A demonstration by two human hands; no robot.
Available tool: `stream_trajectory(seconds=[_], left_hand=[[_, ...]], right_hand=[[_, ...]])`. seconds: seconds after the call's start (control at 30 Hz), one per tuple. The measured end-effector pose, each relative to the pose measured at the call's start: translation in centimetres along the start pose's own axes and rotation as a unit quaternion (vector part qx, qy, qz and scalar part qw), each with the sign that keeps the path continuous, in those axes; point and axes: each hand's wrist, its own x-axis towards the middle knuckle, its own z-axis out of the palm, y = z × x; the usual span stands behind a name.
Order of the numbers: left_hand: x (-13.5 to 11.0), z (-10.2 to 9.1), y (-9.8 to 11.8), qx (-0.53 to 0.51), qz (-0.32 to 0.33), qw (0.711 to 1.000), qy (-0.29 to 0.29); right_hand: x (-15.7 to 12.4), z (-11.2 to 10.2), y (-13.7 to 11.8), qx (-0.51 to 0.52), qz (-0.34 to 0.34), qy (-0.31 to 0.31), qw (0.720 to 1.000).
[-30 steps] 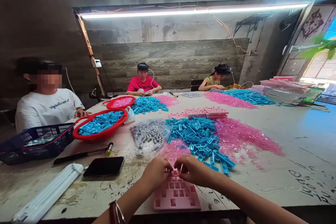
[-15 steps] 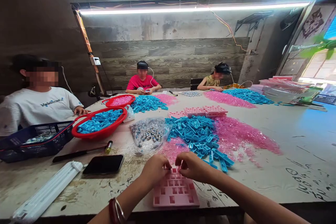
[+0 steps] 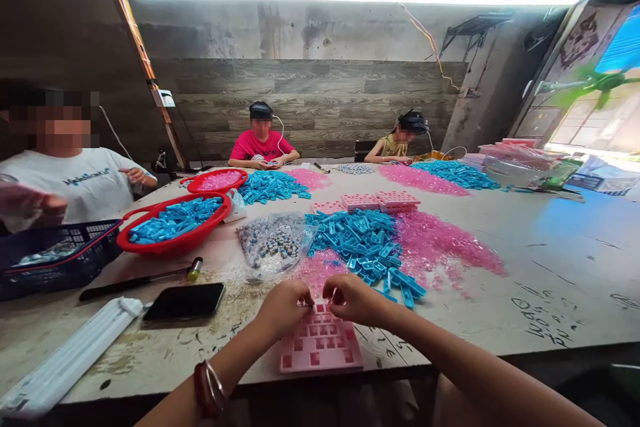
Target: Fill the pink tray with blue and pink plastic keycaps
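A pink tray with square pockets (image 3: 320, 351) lies at the near table edge. My left hand (image 3: 283, 308) and my right hand (image 3: 352, 299) hover over its far end, fingers pinched together on small pieces I cannot make out. Just beyond them are a heap of blue plastic parts (image 3: 367, 247), a spread of clear pink parts (image 3: 440, 243) and a clear bag of small metal pieces (image 3: 275, 245).
A black phone (image 3: 184, 301), a hammer-like tool (image 3: 137, 281) and a white tube (image 3: 70, 360) lie at left. A red basin of blue parts (image 3: 173, 227) and a dark blue crate (image 3: 50, 260) stand further left. Three other people sit around the table.
The view has tipped and shifted, so everything sits a little lower left. My hands stay pinched over the tray's far end. The person at left has raised a hand.
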Motion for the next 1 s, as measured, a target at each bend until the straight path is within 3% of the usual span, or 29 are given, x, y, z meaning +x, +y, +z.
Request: stream_trajectory(seconds=[0.17, 0.47, 0.77, 1.0], left_hand=[[0.02, 0.03, -0.03, -0.023, -0.009, 1.0, 0.007], [-0.12, -0.09, 0.47, 0.043, 0.02, 0.999, -0.001], [0.11, -0.08, -0.16, -0.008, -0.001, 1.0, -0.011], [0.18, -0.08, -0.25, 0.013, 0.013, 1.0, -0.009]], right_hand=[[0.03, -0.27, -0.1, 0.003, 0.004, -0.007, 1.0], [-0.01, -0.46, -0.42, -0.002, 0.004, -0.008, 1.0], [0.05, -0.27, -0.19, -0.002, 0.0, -0.003, 1.0], [0.1, -0.27, -0.32, 0.001, -0.003, -0.001, 1.0]])
